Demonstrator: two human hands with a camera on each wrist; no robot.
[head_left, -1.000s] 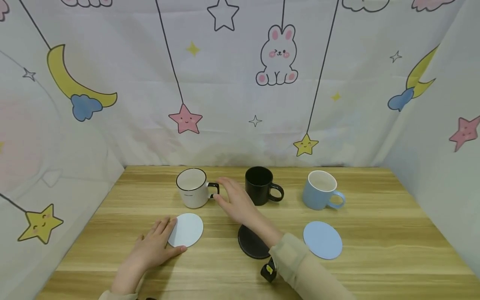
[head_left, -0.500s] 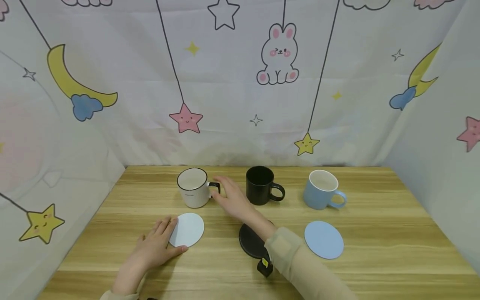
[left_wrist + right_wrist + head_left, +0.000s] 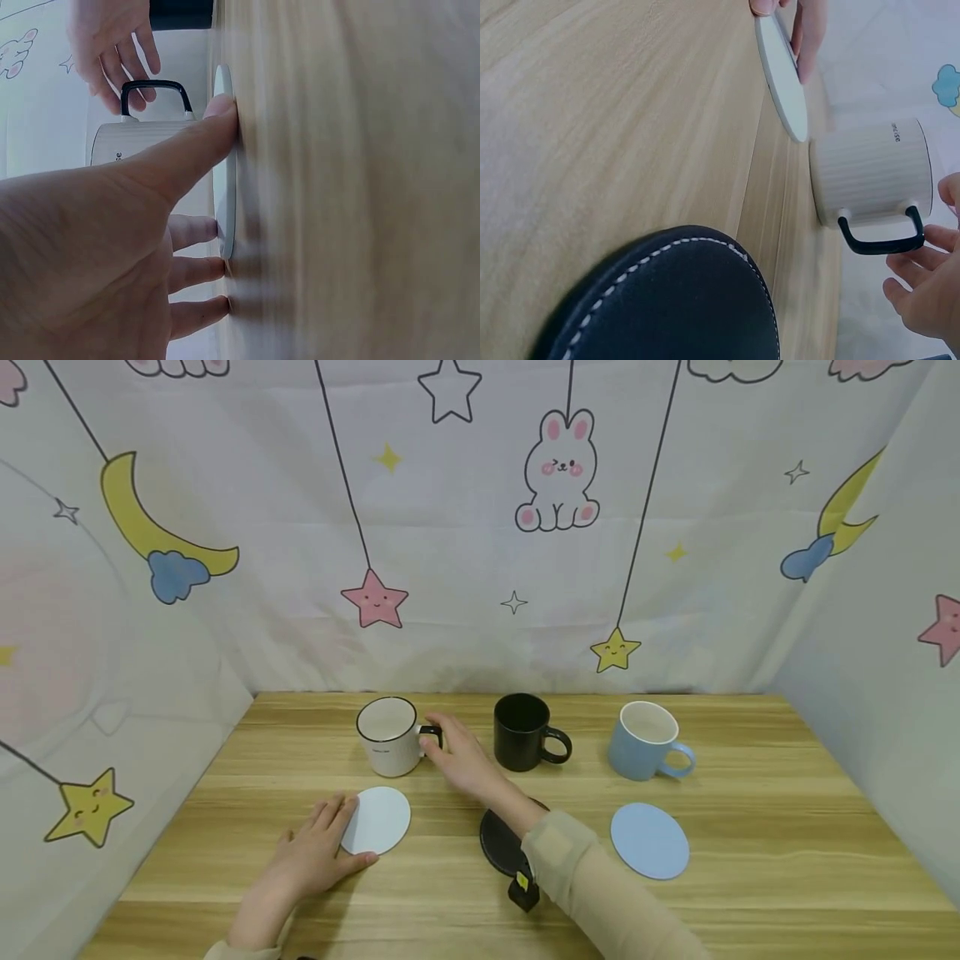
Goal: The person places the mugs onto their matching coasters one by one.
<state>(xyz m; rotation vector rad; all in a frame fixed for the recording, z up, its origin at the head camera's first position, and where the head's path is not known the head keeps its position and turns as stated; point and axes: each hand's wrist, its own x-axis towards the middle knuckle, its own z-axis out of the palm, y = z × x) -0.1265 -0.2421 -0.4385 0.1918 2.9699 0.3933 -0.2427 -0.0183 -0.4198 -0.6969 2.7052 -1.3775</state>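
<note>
In the head view my left hand spans the left side of a white round coaster on the wooden table. Its thumb and fingers hold the rim at separate spots. Behind that coaster stands a white mug, black-rimmed, with a black handle pointing right. My right hand is at this handle, thumb and fingers apart and loosely bent beside it. In the right wrist view the fingertips are right by the handle, not wrapped round it. The mug stands upright.
To the right stand a black mug and a light-blue mug, handles to the right. A black stitched coaster lies partly under my right forearm. A light-blue coaster lies farther right. A printed cloth hangs behind the table.
My right hand has shifted slightly left, closer to the white mug's handle, and its forearm moved with it. My left hand has stayed at the white coaster; the mugs have not moved.
</note>
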